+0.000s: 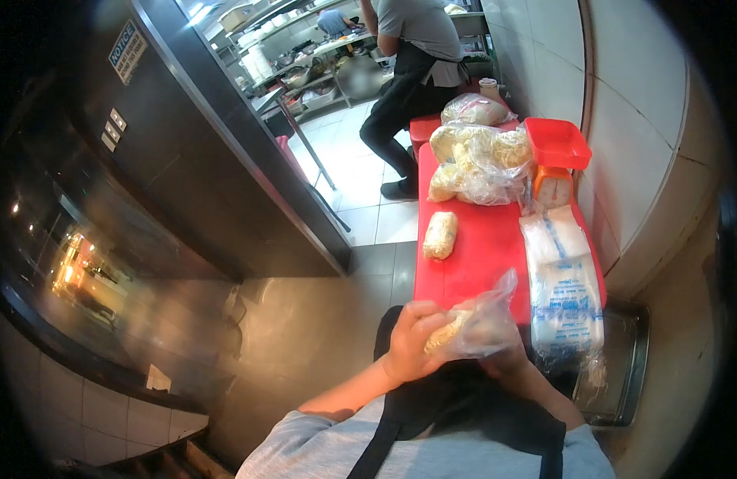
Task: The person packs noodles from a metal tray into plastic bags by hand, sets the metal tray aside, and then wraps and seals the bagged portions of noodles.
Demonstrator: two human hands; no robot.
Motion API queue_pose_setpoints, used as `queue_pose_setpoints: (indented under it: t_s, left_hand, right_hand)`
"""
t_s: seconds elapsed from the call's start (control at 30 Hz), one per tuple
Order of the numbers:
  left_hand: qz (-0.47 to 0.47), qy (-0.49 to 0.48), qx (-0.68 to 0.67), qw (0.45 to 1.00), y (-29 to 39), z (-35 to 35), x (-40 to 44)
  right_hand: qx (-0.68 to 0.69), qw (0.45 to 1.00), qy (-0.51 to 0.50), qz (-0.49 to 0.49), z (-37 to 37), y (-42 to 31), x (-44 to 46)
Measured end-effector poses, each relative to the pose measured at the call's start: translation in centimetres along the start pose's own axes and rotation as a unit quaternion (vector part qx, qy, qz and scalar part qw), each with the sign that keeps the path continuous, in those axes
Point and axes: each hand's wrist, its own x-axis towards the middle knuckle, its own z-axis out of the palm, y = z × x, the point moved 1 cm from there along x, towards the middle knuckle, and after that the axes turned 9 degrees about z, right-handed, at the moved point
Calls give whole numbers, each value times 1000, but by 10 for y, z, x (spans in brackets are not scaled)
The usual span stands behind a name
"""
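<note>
A clear plastic bag point(482, 326) with pale yellow noodle-like food inside is between my two hands, over my lap at the near end of the red bench point(474, 275). My left hand point(414, 342) has its fingers curled round the bag's left side. Behind the bag's right side, my right hand point(504, 351) is partly hidden by the plastic and holds it there. A filled, rolled bag point(440, 235) lies on the bench just beyond my hands. Larger bags of the same food point(480, 160) sit farther back.
An orange scale point(553, 189) with a red tray point(558, 144) stands at the right by the wall. A stack of plastic bags point(566, 299) lies on the bench's right side. A dark metal tray point(633, 375) is below. A person in a black apron point(408, 72) sits at the far end.
</note>
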Motion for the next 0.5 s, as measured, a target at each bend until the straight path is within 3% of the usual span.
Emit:
queue_pose_setpoints:
  t_s: [0.07, 0.13, 0.2, 0.27, 0.3, 0.4, 0.47, 0.5]
  left_hand:
    - [2, -16, -6, 1000, -6, -3, 7]
    - [8, -15, -23, 1000, -11, -5, 6]
    - [-9, -20, -30, 999, -11, -5, 5]
    - [-45, -29, -28, 998, -8, -5, 4]
    - [-91, -5, -74, 993, -10, -2, -2]
    - [-246, 57, -205, 945, -14, 5, -13]
    - [-364, 88, -283, 883, -4, 4, -2]
    - [-375, 60, -300, 875, -9, 1, -5]
  right_hand:
    - [-103, 993, 40, -45, 0, 2, -4]
    - [-116, 989, 37, -90, 1, 3, -4]
    - [-36, 991, -5, -132, 4, 7, -2]
    - [-20, 993, 14, -117, 8, 6, -4]
    - [-13, 994, 23, -109, 9, 5, -5]
    - [-226, 961, 94, -126, -10, 10, -7]
    - [-319, 928, 25, -193, -13, 3, -7]
    - [-364, 904, -12, -226, -13, 0, -6]
